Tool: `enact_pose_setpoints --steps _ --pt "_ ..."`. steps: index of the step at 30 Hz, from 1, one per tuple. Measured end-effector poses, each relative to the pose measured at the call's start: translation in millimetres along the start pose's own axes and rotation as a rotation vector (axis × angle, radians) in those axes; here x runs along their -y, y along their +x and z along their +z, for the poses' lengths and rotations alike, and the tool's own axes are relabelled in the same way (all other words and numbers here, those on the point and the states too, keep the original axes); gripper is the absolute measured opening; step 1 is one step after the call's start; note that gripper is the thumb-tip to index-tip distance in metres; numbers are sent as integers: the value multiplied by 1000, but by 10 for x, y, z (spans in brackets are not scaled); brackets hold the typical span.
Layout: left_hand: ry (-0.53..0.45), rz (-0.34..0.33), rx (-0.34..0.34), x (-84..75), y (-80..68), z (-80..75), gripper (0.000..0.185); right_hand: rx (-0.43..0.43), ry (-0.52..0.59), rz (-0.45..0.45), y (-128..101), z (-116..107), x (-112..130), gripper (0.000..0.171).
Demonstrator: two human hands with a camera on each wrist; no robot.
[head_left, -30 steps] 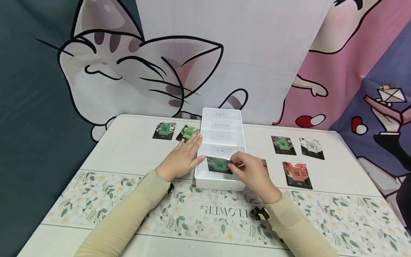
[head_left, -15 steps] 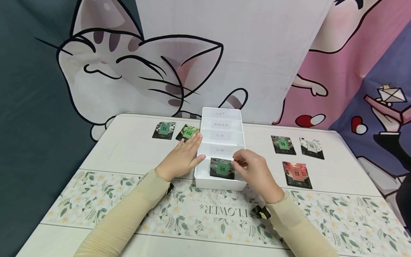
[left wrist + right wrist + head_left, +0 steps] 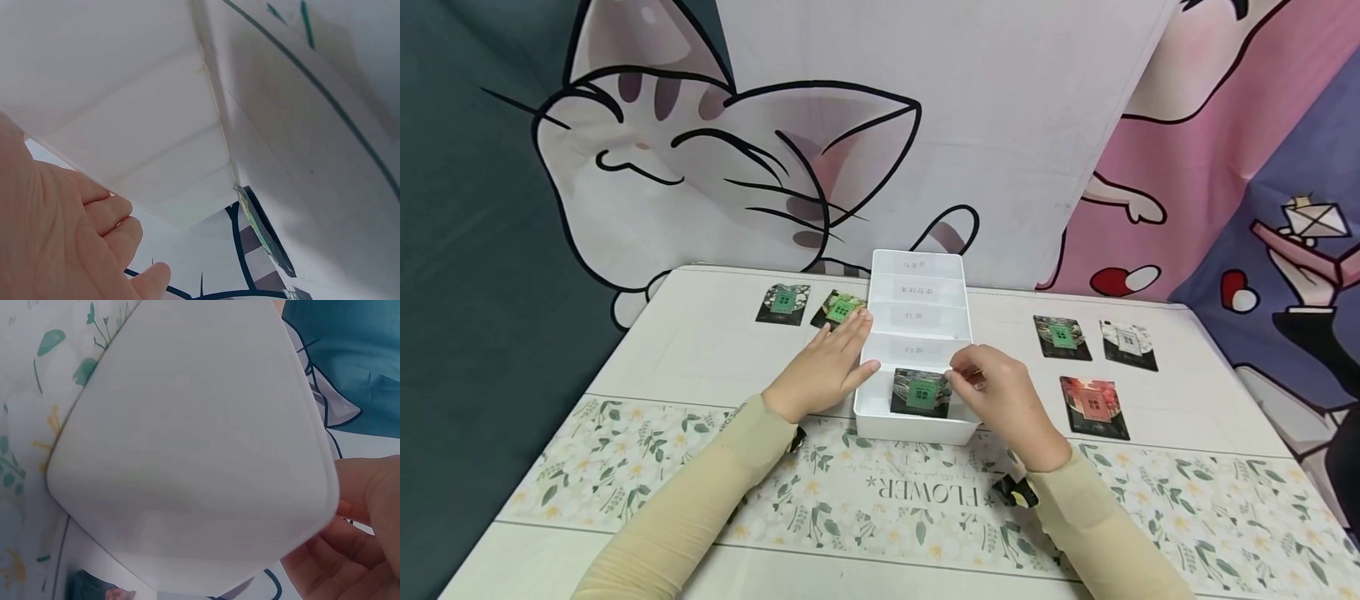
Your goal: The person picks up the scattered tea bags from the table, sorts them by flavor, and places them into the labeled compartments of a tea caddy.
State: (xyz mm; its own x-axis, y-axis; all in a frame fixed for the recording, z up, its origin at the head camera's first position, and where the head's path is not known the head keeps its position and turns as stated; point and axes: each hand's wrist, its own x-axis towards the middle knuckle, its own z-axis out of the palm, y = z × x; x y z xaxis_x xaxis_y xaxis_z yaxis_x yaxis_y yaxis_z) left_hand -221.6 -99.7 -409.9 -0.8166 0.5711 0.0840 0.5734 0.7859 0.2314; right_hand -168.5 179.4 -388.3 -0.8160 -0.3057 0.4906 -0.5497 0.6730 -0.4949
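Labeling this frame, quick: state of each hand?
Left hand: open, fingers flat against the white box.
Right hand: fingers curled beside the green packet; grip cannot be told.

The labels on the white divided box [image 3: 917, 321] are too small to read, and the right hand [image 3: 1000, 398] hides the green sachet's [image 3: 919, 393] right edge.

White box [image 3: 917, 429]; black packet [image 3: 921, 392] with green label; surface [image 3: 700, 367] white with a floral band; backdrop [image 3: 715, 167] showing a cartoon cat.
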Motion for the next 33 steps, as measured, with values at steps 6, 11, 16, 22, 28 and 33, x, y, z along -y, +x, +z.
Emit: enact_pose_setpoints --steps 6,11,16,22,28,33 --pt "-4 0 3 5 2 -3 74 -22 -6 -9 13 -70 -22 10" --pt "-2 2 -3 12 -5 -5 73 -66 -9 -4 43 -149 -84 8" --pt "0 -1 0 8 -7 -2 73 -114 -11 25 47 -243 -163 7" --pt "-8 2 -13 -1 -7 0 73 -165 -47 69 54 -326 -264 7" --pt "-3 10 -17 -11 -29 11 73 -175 -72 121 53 -378 -355 4" --pt "-15 6 -20 -15 -24 -7 73 -195 -61 195 88 -381 -488 8"
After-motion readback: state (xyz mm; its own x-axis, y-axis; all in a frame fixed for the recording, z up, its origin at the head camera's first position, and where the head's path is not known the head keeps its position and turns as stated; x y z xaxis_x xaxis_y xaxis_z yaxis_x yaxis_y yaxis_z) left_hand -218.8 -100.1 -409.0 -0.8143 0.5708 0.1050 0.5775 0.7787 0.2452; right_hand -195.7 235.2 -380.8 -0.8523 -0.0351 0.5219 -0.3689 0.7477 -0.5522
